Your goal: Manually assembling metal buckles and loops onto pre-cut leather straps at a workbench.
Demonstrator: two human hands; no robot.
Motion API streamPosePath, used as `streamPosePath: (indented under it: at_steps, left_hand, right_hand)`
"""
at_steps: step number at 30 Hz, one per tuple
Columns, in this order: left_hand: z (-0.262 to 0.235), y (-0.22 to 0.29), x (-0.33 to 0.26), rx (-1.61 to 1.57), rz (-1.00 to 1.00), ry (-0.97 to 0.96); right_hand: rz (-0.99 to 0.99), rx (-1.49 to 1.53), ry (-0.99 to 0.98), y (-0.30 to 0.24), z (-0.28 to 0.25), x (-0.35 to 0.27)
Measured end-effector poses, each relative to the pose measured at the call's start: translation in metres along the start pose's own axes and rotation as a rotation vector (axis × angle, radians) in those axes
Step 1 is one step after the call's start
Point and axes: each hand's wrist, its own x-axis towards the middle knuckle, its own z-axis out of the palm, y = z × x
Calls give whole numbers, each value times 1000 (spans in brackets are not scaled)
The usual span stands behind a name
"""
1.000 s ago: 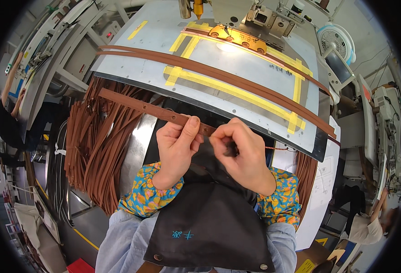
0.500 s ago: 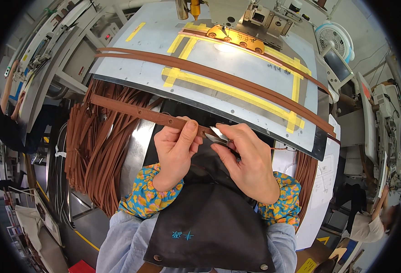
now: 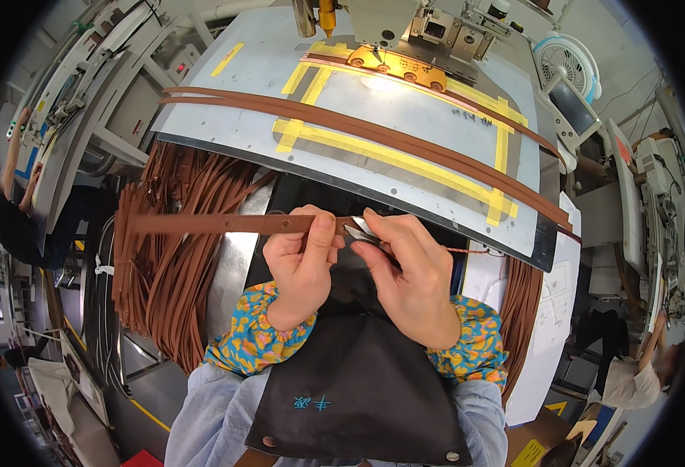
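My left hand [image 3: 299, 261] pinches a brown strap [image 3: 257, 224] between thumb and fingers. The strap has small round holes and stretches out to the left, its far part smeared by motion. In my right hand [image 3: 412, 272] are silver thread snips [image 3: 359, 229], their pointed blades apart at the strap's right end, close to my left fingertips. Whether the blades touch the strap I cannot tell. The snips' handles are mostly hidden by my fingers. A thin reddish cord [image 3: 471, 251] shows to the right of my right hand.
A sewing machine head [image 3: 404, 31] stands over a pale work plate [image 3: 225, 109] marked with yellow tape. Long brown straps [image 3: 373, 130] lie across it. A thick bundle of straps [image 3: 163, 257] hangs at left, another [image 3: 517, 319] at right. A person [image 3: 31, 206] is at far left.
The strap's left part has swung downward and now lies nearly level. My right hand has shifted slightly left and down with the snips.
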Motion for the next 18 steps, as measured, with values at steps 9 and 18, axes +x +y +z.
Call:
streamPosePath:
  at_steps: [9,18]
  left_hand:
    - [-1,-3,-2,-213,-154,-46]
    - [-2,-2,-1,-188,-152,-51]
  right_hand:
    - [46,240,255,5,-2,5]
    - [246,408,-214,13,-14,11]
